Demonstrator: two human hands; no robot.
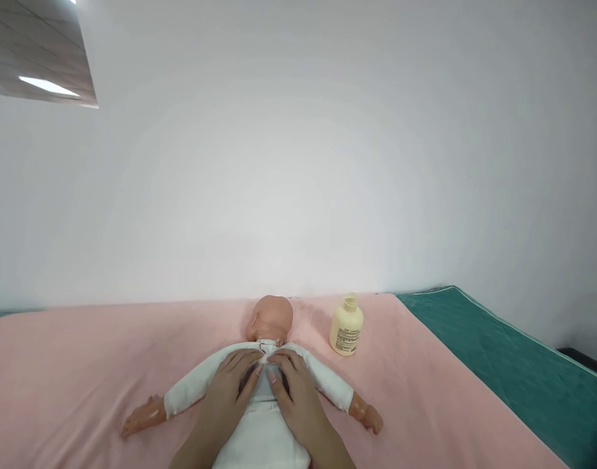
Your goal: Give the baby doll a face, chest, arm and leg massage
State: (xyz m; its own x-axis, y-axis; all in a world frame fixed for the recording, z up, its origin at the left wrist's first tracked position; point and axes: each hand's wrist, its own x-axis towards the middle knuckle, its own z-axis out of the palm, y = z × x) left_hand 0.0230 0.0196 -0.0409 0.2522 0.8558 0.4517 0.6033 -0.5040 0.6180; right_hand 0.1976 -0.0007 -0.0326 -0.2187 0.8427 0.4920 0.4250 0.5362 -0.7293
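A baby doll (264,430) with a white cloth body lies stretched out, its bald head (275,317) turned so that no face shows. Its arms reach out to both sides. My left hand (233,385) rests on the left of its upper body, fingers extended and thumb pointing inward. On the other side, my right hand (297,389) lies in the same way, also with fingers extended. The fingertips of both hands come close together just below the doll's neck. Dark patches show between thumbs and fingers; what they are is unclear.
A pale yellow bottle (347,327) with printed text stands to the right of the doll's head. Under everything lies a pink cloth (83,365), with a green cover (513,365) at the right. A white wall (298,163) rises behind, bearing a reflective panel (34,52).
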